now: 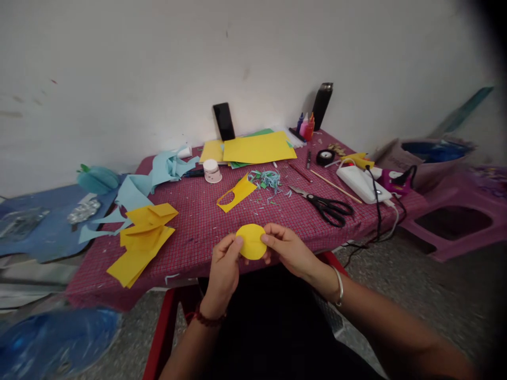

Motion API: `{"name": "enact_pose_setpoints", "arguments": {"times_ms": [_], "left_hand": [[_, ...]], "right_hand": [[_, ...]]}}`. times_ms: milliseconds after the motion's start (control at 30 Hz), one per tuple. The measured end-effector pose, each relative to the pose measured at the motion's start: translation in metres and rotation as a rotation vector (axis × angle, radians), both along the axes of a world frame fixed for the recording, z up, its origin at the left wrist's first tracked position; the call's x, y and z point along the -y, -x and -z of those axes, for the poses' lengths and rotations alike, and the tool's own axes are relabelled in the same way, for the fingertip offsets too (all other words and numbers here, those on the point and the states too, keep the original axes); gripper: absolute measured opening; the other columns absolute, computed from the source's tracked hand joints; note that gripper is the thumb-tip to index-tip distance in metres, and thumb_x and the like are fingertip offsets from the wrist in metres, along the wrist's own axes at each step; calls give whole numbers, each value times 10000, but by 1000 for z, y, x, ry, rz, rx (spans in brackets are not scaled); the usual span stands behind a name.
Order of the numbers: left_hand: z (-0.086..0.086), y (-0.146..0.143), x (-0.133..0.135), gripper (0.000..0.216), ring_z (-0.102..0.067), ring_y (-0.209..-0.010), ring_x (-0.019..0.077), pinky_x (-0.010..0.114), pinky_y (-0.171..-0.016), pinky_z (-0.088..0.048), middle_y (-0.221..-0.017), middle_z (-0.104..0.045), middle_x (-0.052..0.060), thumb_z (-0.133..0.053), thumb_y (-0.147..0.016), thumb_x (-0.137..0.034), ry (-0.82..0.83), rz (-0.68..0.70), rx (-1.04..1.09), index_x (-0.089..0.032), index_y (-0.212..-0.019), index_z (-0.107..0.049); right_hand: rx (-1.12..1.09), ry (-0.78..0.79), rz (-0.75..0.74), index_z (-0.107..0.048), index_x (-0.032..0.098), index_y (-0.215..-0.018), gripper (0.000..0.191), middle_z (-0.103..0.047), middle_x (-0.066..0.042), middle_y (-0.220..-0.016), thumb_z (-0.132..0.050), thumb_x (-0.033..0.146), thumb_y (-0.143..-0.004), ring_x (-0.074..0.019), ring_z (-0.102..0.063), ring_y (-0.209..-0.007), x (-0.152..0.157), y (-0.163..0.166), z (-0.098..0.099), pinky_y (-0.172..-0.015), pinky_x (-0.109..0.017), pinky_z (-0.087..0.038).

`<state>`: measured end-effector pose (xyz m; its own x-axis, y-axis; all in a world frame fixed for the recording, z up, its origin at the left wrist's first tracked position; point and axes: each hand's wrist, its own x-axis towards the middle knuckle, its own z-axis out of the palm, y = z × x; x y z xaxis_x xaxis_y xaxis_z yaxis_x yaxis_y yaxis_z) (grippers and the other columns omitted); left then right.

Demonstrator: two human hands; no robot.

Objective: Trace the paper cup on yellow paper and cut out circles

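Both my hands hold a yellow paper circle (251, 241) just in front of the table's near edge. My left hand (224, 270) pinches its left rim with thumb and fingers. My right hand (288, 248) pinches its right rim, thumb on top. A yellow paper scrap with a round cut-out (236, 194) lies on the red checked tablecloth (198, 227) beyond the circle. Black-handled scissors (327, 205) rest to the right of my hands.
Folded yellow paper pieces (142, 237) lie at the left, light blue paper offcuts (138, 190) behind them. Yellow and green sheets (257, 148), a phone (224, 121), a black flask (321, 104), glue bottles (306, 125), a tape roll (325, 157), a white power bank (362, 182) with cables, and a pink stool (455, 221) surround.
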<state>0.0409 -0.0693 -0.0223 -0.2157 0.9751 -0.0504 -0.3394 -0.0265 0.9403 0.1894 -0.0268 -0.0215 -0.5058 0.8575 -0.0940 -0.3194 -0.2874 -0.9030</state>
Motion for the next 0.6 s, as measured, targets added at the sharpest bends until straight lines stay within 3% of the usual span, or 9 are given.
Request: {"name": "enact_pose_setpoints", "arguments": {"times_ms": [167, 333, 467, 600], "left_hand": [[-6, 2, 1, 388, -477, -500, 93, 198, -435, -394, -608, -570, -13, -615, -768, -543, 4, -44, 44, -158, -752, -662], [-1, 6, 5, 214, -509, -537, 85, 172, -440, -378, -662, -619, -3, -746, -703, -346, 14, 2, -175, -152, -752, -671], [0, 5, 8, 155, -485, -514, 72, 177, -474, -384, -627, -608, -14, -721, -748, -297, -18, -6, -259, -150, -731, -674], [-3, 4, 9, 123, -538, -559, 95, 198, -533, -432, -646, -631, -9, -704, -766, -279, -62, -26, -343, -158, -759, -685]], "right_hand": [[38, -36, 19, -556, 173, -768, 311, -594, 57, -554, -722, 436, -757, -72, -543, -435, 1, 2, 2, -447, -184, -463], [58, -105, 0, -584, 169, -786, 312, -605, 39, -615, -709, 455, -775, -76, -551, -482, 2, 0, 0, -464, -182, -468], [28, -147, 8, -584, 179, -810, 407, -593, 16, -709, -556, 584, -848, -85, -552, -535, 2, -1, 0, -474, -191, -484], [21, -156, -7, -583, 175, -795, 375, -574, 17, -706, -613, 547, -829, -86, -545, -552, 1, -1, -1, -473, -187, -482]]}}
